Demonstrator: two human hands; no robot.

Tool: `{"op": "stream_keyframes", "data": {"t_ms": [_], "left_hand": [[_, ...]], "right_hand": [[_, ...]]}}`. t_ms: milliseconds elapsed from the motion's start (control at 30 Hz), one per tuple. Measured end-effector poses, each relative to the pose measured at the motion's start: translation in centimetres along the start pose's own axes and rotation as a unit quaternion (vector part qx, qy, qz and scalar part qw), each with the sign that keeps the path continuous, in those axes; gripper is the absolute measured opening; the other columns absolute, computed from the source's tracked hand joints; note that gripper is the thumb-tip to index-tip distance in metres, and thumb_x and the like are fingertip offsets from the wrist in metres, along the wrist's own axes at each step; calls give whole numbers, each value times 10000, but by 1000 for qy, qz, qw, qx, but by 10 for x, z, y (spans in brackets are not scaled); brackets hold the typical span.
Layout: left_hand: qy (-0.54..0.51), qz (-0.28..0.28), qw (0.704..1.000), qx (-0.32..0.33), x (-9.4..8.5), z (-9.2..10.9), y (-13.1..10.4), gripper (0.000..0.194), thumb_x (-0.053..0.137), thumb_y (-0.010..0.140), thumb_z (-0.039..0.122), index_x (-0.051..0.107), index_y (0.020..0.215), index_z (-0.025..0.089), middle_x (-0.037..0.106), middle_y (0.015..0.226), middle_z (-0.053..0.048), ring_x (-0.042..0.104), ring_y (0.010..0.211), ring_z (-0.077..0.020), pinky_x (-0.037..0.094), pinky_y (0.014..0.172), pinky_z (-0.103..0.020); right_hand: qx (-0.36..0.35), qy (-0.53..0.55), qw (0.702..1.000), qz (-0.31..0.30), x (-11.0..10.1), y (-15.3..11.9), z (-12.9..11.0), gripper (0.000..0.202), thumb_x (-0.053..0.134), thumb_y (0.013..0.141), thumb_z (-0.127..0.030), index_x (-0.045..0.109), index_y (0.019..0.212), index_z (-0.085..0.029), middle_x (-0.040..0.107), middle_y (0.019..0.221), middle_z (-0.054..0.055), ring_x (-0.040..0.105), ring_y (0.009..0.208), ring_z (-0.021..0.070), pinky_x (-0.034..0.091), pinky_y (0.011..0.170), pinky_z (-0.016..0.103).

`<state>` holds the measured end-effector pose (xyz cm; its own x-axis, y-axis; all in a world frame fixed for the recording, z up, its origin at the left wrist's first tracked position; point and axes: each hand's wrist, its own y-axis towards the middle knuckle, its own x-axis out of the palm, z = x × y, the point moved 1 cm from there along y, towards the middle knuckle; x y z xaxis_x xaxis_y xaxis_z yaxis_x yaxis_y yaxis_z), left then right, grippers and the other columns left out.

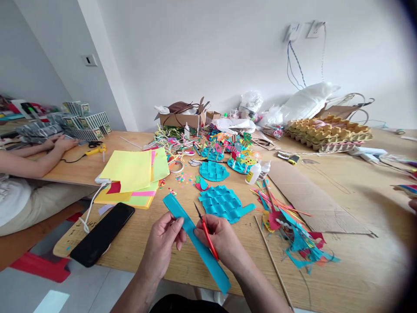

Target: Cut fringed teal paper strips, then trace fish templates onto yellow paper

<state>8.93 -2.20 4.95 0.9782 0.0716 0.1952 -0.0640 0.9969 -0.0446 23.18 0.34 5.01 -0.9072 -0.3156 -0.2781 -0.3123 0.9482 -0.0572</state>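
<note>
A long blue paper strip [198, 245] runs diagonally in front of me, above the table's near edge. My left hand [166, 243] pinches it near its upper end. My right hand [220, 239] is closed around red-handled scissors [208, 239], whose dark blades point up and away, and its fingers also touch the strip's right edge. Just beyond lies a woven blue paper shape [223, 202] with one loose strip sticking out to the right. Behind it is a smaller blue oval woven piece [213, 171].
Colored paper sheets [128, 171] and a black phone [102, 234] lie left. Glue bottles [253, 174] stand behind. Paper scraps [299, 239], a thin stick [273, 261] and cardboard [312, 200] are right. At far left are a person's hands [61, 142].
</note>
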Motion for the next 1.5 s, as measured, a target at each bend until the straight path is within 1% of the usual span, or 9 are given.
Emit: {"op": "stream_keyframes", "data": {"t_ms": [267, 500, 667, 800, 967, 1100, 1167, 1367, 1500], "left_hand": [[22, 4, 1000, -5, 0, -2, 2, 223, 589, 783, 342, 523, 668, 163, 505, 472, 44, 406, 411, -62, 298, 383, -166], [-41, -11, 999, 0, 3, 8, -1, 204, 620, 758, 351, 545, 740, 162, 507, 493, 38, 408, 425, -63, 290, 367, -153], [-90, -33, 995, -15, 6, 7, -2, 210, 665, 719, 339, 544, 726, 168, 489, 499, 50, 403, 410, -53, 253, 346, -142], [-142, -39, 988, -52, 3, 3, 0, 233, 731, 651, 329, 596, 759, 173, 505, 538, 46, 443, 448, -51, 273, 374, -140], [-196, -50, 975, -88, -2, -4, 5, 350, 777, 595, 319, 678, 902, 183, 576, 646, 13, 467, 496, -41, 334, 436, -139], [-222, -68, 968, -98, -4, -8, 7, 334, 789, 574, 319, 700, 870, 192, 652, 818, -42, 442, 459, -18, 313, 402, -127], [-227, -66, 967, -99, -4, -9, 8, 323, 797, 560, 309, 705, 850, 200, 661, 813, -44, 430, 443, -14, 307, 390, -122], [-227, -69, 968, -78, -4, -8, 9, 306, 803, 544, 303, 705, 815, 202, 650, 773, -26, 409, 422, -7, 308, 379, -118], [-197, -84, 975, -56, -3, -4, 7, 373, 771, 581, 367, 681, 899, 194, 644, 822, -38, 438, 448, -30, 309, 386, -141]], "right_hand": [[19, 74, 997, -23, 0, 0, 0, 166, 581, 639, -254, 451, 577, -171, 384, 514, -60, 310, 478, 70, 245, 432, 191], [78, 214, 970, -79, -4, -5, 6, 315, 684, 591, -399, 472, 616, -169, 362, 474, -83, 261, 434, 56, 182, 423, 202], [86, 253, 957, -116, -4, -6, 9, 365, 714, 563, -435, 473, 586, -161, 396, 470, -73, 284, 437, 55, 197, 433, 205], [93, 255, 955, -122, -6, -8, 9, 364, 729, 548, -428, 489, 593, -159, 426, 476, -68, 313, 437, 56, 211, 433, 200], [90, 274, 949, -127, -8, -10, 10, 324, 725, 568, -389, 505, 595, -152, 432, 469, -69, 318, 428, 54, 205, 426, 198], [89, 290, 944, -127, -8, -12, 10, 280, 720, 570, -345, 522, 596, -150, 448, 473, -63, 342, 432, 57, 218, 429, 197], [93, 290, 945, -122, -8, -13, 7, 271, 715, 565, -337, 519, 596, -152, 448, 476, -66, 337, 433, 55, 221, 430, 194], [98, 227, 963, -106, -10, -17, -5, 235, 650, 584, -335, 486, 593, -168, 410, 453, -82, 293, 405, 49, 205, 402, 185], [55, 136, 988, -56, -11, -18, -10, 166, 577, 615, -285, 458, 577, -176, 389, 469, -74, 298, 422, 57, 236, 404, 184]]}}
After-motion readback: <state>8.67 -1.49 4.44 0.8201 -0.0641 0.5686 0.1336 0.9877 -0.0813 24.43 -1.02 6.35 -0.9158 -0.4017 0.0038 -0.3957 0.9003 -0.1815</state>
